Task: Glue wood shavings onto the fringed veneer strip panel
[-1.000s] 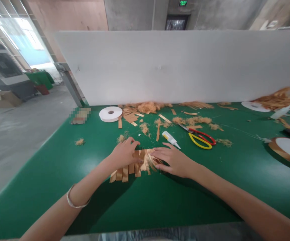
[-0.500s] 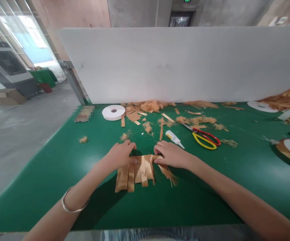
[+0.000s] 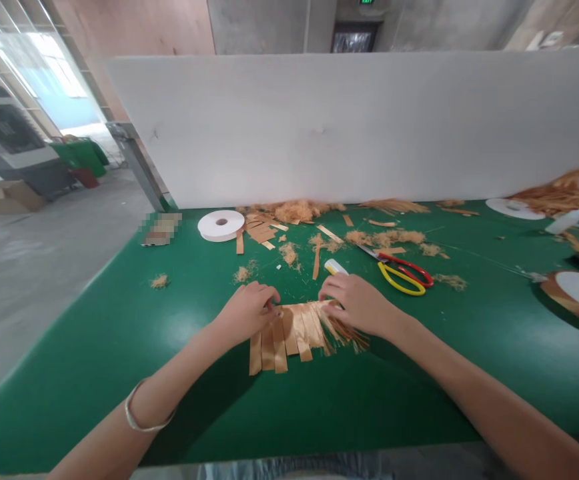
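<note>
Here, in the head view, we have both hands on a fringe of gold ribbon strips [image 3: 294, 333] that lies flat on the green counter [image 3: 119, 347], near its front edge and straight ahead of us. Our left hand [image 3: 247, 312] pinches the upper left corner, fingers closed on the band that joins the strips. Our right hand [image 3: 357, 303] presses and grips the upper right end, where the strips are finer and frayed, fingers curled onto it.

The step in hand looks like laying the fringe out and straightening it along its top band. The next move seems to call for steady tension between the two hands, so that the joined edge stays straight and the loose strips do not cross.

The long axis of the fringe runs left to right across our view, along the band between our hands. The single strips hang from that band and point toward us, the left ones broad and flat, the right ones splayed a little to the right.

Just beyond our right hand lies a small glue bottle [image 3: 335, 267], partly hidden by the fingers. Further right lie scissors [image 3: 402, 273] with yellow and red handles, and a white tape roll [image 3: 221, 225] sits further back on the left.
</note>
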`<state>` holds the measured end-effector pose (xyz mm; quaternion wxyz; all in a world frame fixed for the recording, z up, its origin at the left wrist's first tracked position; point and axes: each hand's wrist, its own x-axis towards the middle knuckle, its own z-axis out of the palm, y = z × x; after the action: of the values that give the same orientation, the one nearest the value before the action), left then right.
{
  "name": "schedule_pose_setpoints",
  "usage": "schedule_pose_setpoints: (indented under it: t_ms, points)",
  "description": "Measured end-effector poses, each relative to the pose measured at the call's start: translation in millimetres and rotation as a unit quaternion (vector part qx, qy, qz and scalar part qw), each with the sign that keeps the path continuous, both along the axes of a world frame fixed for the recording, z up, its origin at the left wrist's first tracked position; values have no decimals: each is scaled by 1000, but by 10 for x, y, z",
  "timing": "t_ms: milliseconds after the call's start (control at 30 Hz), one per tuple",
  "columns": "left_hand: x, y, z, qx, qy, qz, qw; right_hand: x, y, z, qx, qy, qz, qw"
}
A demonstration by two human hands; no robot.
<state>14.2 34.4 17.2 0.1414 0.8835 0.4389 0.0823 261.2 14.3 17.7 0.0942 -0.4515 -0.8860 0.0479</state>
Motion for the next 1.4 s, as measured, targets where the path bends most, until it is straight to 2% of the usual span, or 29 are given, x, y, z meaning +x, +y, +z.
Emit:
schedule_pose_setpoints:
  t_ms: [67,133,233,333,567,733,833,900,967,1033,1100,1167,1267,1400]
  points:
    - [58,-43,0,37,21,-28,999,-59,-65,19,-27,-6,72,997]
    - [125,-106,3,66,49,-59,995,-127,-134,23,-30,-25,108,993]
    - [214,-198,-9,97,63,-111,987,-202,-203,-3,-8,-54,110,992]
    - [259,-251,-45,105,64,-135,983,-228,-211,-51,11,-78,106,991]
    - [269,-270,-117,97,66,-133,984,-196,-126,-171,46,-65,121,989]
    - [270,-257,-151,103,55,-136,984,-168,-84,-217,35,-12,106,994]
    - [277,-258,-139,93,28,-117,988,-155,-66,-227,30,23,79,996]
    - [291,-260,-113,67,-23,-76,995,-147,-50,-220,16,58,52,997]
    - [318,-254,-84,13,-94,-10,995,-140,-31,-207,-11,97,18,995]
    - [357,-231,-70,-60,-161,53,984,-135,-11,-193,-39,132,-16,990]
    - [406,-186,-81,-114,-212,80,967,-134,4,-181,-56,159,-36,985]
    - [456,-124,-114,-123,-237,66,961,-135,11,-164,-67,182,-40,980]
    - [512,-34,-165,-96,-233,29,967,-121,14,-120,-68,211,-49,974]
    - [530,19,-184,-78,-228,17,970,-61,38,-62,-62,229,-66,969]
